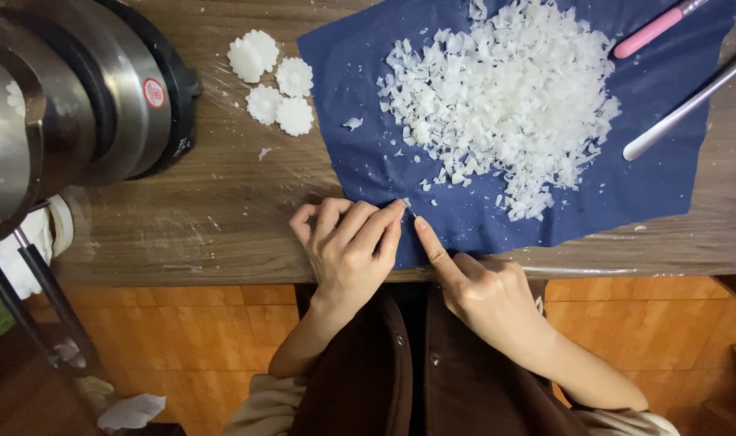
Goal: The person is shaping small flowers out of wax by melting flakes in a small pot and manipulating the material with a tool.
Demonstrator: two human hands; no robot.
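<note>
A dark blue cloth [368,56] lies on the wooden table [198,218] with a large heap of white wax flakes [505,97] on it. My left hand [350,250] rests at the cloth's near left corner, its fingertips pinching something small and thin there. My right hand [481,291] is beside it, index finger stretched to the same spot. The two fingertips almost touch. What sits between them is too small to make out.
Several white flower-shaped wax pieces [271,81] lie left of the cloth. A metal pot [69,97] stands at the far left. A pink-handled tool [650,32] and a white-tipped metal rod [691,105] lie at the cloth's far right. Orange floor tiles show below the table edge.
</note>
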